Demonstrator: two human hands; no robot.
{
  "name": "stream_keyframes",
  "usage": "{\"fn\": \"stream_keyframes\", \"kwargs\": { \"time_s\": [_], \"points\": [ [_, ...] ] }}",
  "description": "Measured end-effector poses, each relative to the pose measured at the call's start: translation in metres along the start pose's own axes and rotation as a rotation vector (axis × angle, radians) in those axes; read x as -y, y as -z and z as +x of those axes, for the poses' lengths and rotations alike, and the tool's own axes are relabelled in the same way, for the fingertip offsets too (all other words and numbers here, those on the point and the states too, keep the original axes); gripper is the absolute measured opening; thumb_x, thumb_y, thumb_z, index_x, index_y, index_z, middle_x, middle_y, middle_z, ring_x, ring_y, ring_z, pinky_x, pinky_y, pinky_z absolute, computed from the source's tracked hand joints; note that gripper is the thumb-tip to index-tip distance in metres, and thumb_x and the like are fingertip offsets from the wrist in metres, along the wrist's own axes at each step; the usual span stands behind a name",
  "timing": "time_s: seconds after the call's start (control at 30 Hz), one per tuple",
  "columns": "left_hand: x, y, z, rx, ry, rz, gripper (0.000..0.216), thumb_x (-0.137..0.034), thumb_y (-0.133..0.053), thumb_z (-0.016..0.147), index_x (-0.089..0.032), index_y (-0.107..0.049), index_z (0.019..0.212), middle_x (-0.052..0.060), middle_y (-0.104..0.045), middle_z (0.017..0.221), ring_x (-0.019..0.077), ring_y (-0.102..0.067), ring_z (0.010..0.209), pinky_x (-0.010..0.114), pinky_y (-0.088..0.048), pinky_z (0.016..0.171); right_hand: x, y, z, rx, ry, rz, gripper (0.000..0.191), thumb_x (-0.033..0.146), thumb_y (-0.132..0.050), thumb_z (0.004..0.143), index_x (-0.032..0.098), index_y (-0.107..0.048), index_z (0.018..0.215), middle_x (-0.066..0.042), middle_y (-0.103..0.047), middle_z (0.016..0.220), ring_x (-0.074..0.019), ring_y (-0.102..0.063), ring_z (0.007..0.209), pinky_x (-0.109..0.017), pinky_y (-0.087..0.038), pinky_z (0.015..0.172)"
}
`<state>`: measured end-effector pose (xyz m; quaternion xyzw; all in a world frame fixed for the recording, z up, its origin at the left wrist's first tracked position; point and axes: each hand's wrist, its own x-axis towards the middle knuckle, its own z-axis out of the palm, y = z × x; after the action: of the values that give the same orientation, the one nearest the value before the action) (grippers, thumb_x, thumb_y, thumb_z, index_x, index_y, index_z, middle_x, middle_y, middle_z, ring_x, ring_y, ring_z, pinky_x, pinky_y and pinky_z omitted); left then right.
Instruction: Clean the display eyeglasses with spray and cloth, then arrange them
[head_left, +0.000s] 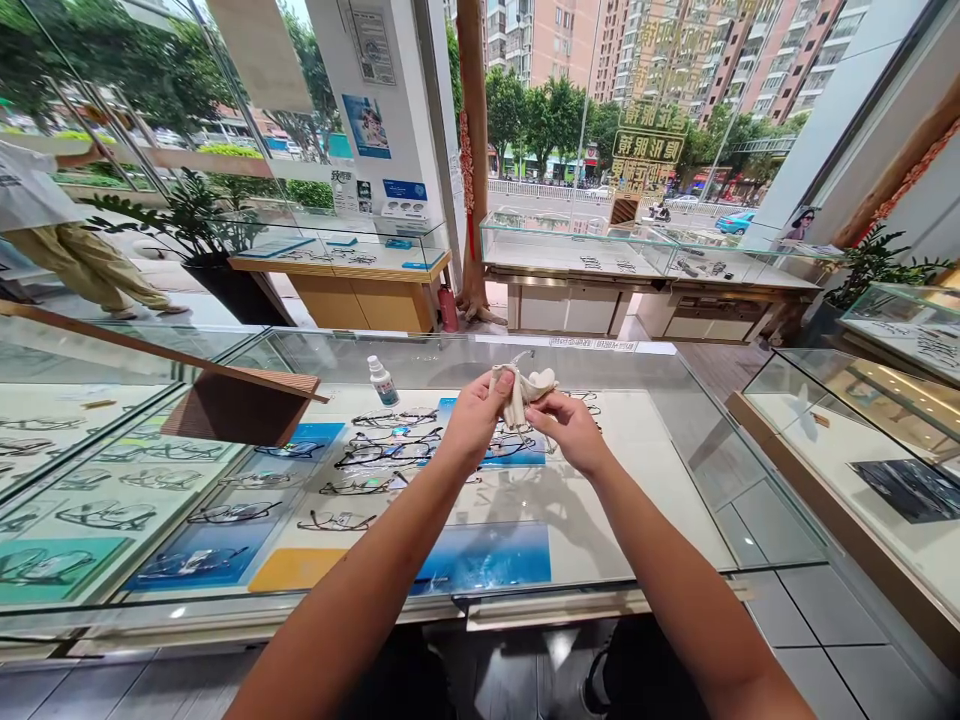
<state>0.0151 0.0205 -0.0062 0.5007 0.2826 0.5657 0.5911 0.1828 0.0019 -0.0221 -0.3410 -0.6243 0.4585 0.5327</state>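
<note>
My left hand [478, 415] is closed, thumb on top, round a whitish cloth [514, 408] held above the glass display counter. From the right, my right hand [571, 428] pinches the cloth's lower edge. A thin-framed pair of eyeglasses [524, 356] seems to be folded in the cloth; only slender bits of it stick out, and the lenses are hidden. A small white bottle [383, 383] with a printed label stands on the counter to the left of my hands.
Several eyeglasses [386, 452] lie in rows inside the glass display counter [622, 500]. A brown slatted box [238, 405] sits at its left. Another glass case [840, 430] is on the right. Further back are low display cabinets [574, 300], a potted plant [240, 285] and a walking person [71, 225].
</note>
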Motion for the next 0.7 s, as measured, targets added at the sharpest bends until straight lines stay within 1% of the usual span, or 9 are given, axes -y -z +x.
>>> {"fn": "stream_keyframes", "kwargs": {
  "time_s": [0.1, 0.17, 0.23, 0.33, 0.4, 0.47, 0.57, 0.63, 0.7],
  "points": [
    [-0.003, 0.002, 0.003, -0.030, 0.018, -0.045, 0.054, -0.065, -0.080, 0.081, -0.017, -0.073, 0.104, 0.005, -0.076, 0.088, 0.0204, -0.070, 0.084, 0.028, -0.052, 0.070, 0.004, 0.003, 0.001, -0.061, -0.014, 0.030, 0.031, 0.055, -0.080, 0.081, 0.024, -0.080, 0.083, -0.005, -0.070, 0.091, -0.0225, -0.061, 0.091, -0.036, -0.050, 0.086],
    [-0.004, 0.004, 0.005, -0.058, 0.027, -0.061, 0.057, -0.067, -0.081, 0.079, -0.018, -0.073, 0.108, 0.005, -0.078, 0.089, 0.0223, -0.072, 0.088, 0.030, -0.054, 0.073, 0.007, 0.008, 0.002, -0.124, 0.021, 0.055, 0.030, 0.054, -0.078, 0.083, 0.025, -0.081, 0.086, -0.005, -0.067, 0.094, -0.0227, -0.060, 0.094, -0.036, -0.050, 0.088],
    [-0.003, 0.005, 0.005, -0.061, 0.051, -0.048, 0.060, -0.068, -0.081, 0.078, -0.019, -0.073, 0.112, 0.005, -0.078, 0.088, 0.0226, -0.072, 0.087, 0.030, -0.054, 0.072, 0.010, 0.014, 0.003, -0.201, 0.056, 0.088, 0.029, 0.052, -0.077, 0.084, 0.025, -0.082, 0.087, -0.005, -0.064, 0.094, -0.0224, -0.059, 0.096, -0.036, -0.049, 0.092],
    [0.001, 0.002, 0.001, 0.021, 0.105, 0.014, 0.061, -0.068, -0.079, 0.080, -0.018, -0.073, 0.115, 0.005, -0.076, 0.085, 0.0212, -0.071, 0.080, 0.029, -0.054, 0.069, 0.010, 0.019, 0.005, -0.270, 0.067, 0.166, 0.024, 0.049, -0.079, 0.082, 0.024, -0.081, 0.083, -0.004, -0.060, 0.093, -0.0214, -0.057, 0.098, -0.036, -0.048, 0.097],
    [0.002, -0.001, -0.004, 0.087, 0.137, 0.076, 0.061, -0.070, -0.077, 0.082, -0.017, -0.074, 0.113, 0.005, -0.074, 0.082, 0.0195, -0.069, 0.075, 0.028, -0.052, 0.066, 0.008, 0.019, 0.006, -0.272, 0.055, 0.218, 0.022, 0.047, -0.081, 0.081, 0.025, -0.082, 0.083, -0.004, -0.059, 0.095, -0.0207, -0.057, 0.100, -0.035, -0.048, 0.097],
    [0.003, -0.004, -0.008, 0.126, 0.164, 0.140, 0.061, -0.072, -0.074, 0.083, -0.016, -0.074, 0.107, 0.003, -0.071, 0.076, 0.0175, -0.065, 0.069, 0.026, -0.049, 0.061, 0.006, 0.018, 0.006, -0.259, 0.029, 0.250, 0.022, 0.047, -0.082, 0.081, 0.025, -0.084, 0.085, -0.003, -0.059, 0.097, -0.0202, -0.056, 0.100, -0.034, -0.048, 0.095],
    [0.000, -0.005, -0.012, 0.158, 0.188, 0.206, 0.062, -0.075, -0.070, 0.084, -0.014, -0.073, 0.097, 0.001, -0.063, 0.067, 0.0139, -0.056, 0.059, 0.023, -0.040, 0.053, 0.007, 0.016, 0.006, -0.252, 0.003, 0.274, 0.024, 0.049, -0.084, 0.079, 0.025, -0.085, 0.086, -0.004, -0.060, 0.099, -0.0205, -0.056, 0.102, -0.032, -0.048, 0.090],
    [-0.003, -0.004, -0.012, 0.205, 0.209, 0.231, 0.062, -0.075, -0.068, 0.086, -0.014, -0.072, 0.094, 0.001, -0.061, 0.066, 0.0115, -0.049, 0.056, 0.023, -0.035, 0.051, 0.009, 0.015, 0.005, -0.254, -0.008, 0.287, 0.027, 0.050, -0.085, 0.077, 0.025, -0.084, 0.084, -0.004, -0.062, 0.101, -0.0204, -0.056, 0.101, -0.031, -0.049, 0.086],
    [-0.005, -0.005, -0.013, 0.266, 0.229, 0.246, 0.062, -0.074, -0.065, 0.088, -0.013, -0.072, 0.092, 0.001, -0.061, 0.068, 0.0099, -0.045, 0.055, 0.022, -0.032, 0.051, 0.011, 0.014, 0.004, -0.250, -0.032, 0.295, 0.028, 0.052, -0.085, 0.076, 0.024, -0.084, 0.084, -0.005, -0.063, 0.103, -0.0196, -0.056, 0.098, -0.030, -0.049, 0.083]
  ]
}}
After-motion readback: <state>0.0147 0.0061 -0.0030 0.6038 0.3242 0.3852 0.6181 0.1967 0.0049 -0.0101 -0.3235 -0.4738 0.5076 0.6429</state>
